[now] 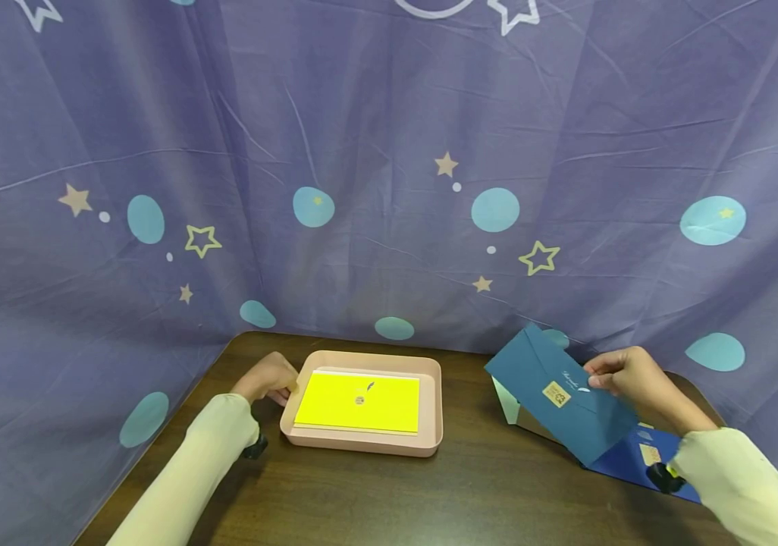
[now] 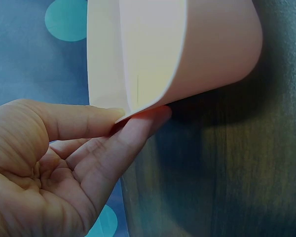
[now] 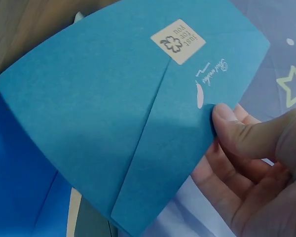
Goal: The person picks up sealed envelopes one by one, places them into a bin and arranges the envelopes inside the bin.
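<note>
My right hand (image 1: 624, 379) pinches a dark blue envelope (image 1: 559, 394) by its right edge, thumb on top, and holds it tilted above the table. In the right wrist view the envelope (image 3: 123, 113) shows a beige clover sticker (image 3: 178, 41), with my thumb (image 3: 237, 128) on its edge. A pink tray (image 1: 433, 440) sits at the table's middle and holds a yellow envelope (image 1: 362, 402). My left hand (image 1: 268, 379) pinches the tray's left rim; the left wrist view shows thumb and fingers (image 2: 133, 131) pinching the tray's rim (image 2: 138, 106).
More blue envelopes (image 1: 641, 459) lie flat on the dark wooden table (image 1: 484, 493) under my right forearm. A white stand (image 1: 508, 406) shows behind the held envelope. A purple star-patterned cloth (image 1: 389, 167) hangs close behind and around the table.
</note>
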Demonstrator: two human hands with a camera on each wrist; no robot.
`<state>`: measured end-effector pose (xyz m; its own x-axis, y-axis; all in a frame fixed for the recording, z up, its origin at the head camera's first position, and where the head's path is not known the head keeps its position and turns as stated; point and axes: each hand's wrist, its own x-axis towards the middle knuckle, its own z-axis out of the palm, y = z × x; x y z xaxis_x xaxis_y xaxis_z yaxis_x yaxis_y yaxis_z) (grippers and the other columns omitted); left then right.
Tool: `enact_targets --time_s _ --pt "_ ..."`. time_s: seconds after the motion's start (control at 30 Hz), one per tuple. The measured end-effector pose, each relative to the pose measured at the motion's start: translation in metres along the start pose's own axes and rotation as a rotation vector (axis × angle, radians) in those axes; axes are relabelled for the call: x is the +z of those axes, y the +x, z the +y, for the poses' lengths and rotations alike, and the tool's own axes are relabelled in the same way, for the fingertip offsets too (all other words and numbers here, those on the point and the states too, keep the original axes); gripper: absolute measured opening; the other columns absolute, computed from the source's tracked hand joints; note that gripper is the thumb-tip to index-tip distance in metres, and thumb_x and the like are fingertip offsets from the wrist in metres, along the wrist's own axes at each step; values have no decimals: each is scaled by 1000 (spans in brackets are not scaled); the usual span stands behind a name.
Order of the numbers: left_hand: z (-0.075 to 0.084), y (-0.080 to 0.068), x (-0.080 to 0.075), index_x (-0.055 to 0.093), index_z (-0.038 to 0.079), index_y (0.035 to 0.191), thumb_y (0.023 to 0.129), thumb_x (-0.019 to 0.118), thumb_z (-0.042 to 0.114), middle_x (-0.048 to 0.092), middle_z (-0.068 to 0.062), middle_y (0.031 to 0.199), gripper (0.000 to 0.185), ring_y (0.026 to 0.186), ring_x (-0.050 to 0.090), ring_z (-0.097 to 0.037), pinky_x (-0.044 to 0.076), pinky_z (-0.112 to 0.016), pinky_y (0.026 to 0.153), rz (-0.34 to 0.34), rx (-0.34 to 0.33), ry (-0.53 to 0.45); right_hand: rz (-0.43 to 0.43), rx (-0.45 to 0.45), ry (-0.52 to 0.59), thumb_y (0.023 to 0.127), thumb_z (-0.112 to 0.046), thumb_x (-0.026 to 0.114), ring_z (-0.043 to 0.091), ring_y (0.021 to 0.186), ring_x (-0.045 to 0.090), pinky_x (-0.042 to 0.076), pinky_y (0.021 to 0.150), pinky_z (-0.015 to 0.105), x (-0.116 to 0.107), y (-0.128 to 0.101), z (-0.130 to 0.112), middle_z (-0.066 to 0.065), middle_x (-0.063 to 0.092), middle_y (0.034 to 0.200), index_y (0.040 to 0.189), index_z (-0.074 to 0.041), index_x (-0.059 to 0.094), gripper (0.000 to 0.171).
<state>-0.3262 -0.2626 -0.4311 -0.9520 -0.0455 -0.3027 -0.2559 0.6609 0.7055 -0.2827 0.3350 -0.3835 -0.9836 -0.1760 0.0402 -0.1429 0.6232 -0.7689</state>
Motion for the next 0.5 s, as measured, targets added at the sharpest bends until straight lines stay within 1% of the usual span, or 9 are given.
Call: enact_targets --time_s 0.07,0.23,0.3,0.37,0.43,0.5 --pt "0 0 0 68 -14 94 79 54 -10 61 -9 67 21 52 61 -14 63 -27 52 1 -3 0 18 -3 12 90 0 72 8 71 59 55 59 27 0 2 -2 7 74 90 111 14 69 26" --pt "-1 0 1 68 -13 95 79 54 -10 62 -9 69 22 52 61 -14 62 -26 52 0 -10 4 42 30 91 91 -7 74 4 75 63 59 65 27 1 6 -9 -4 74 87 116 14 67 33" --pt "-1 0 1 69 -13 96 79 54 -10 62 -9 70 22 52 61 -14 62 -26 52 2 -13 10 49 33 96 92 -9 74 3 77 64 61 67 28 3 7 -13 -7 74 89 118 13 67 35" --pt "-1 1 1 69 -13 97 79 54 -9 62 -9 70 23 52 61 -14 62 -26 52 1 -16 13 58 26 88 92 -10 74 2 78 65 63 69 28 5 10 -16 -4 75 94 119 12 67 35" --pt "0 1 0 69 -13 98 79 55 -9 62 -9 70 24 52 61 -14 62 -26 52 1 -15 16 61 10 83 93 -10 73 1 79 66 64 70 28 7 12 -21 3 76 101 120 13 66 36" --pt "0 1 0 69 -13 96 79 55 -9 61 -9 69 23 52 60 -14 63 -27 52 2 -12 15 61 -2 100 93 -8 72 0 80 67 64 70 27 11 16 -25 5 76 103 121 14 65 36"
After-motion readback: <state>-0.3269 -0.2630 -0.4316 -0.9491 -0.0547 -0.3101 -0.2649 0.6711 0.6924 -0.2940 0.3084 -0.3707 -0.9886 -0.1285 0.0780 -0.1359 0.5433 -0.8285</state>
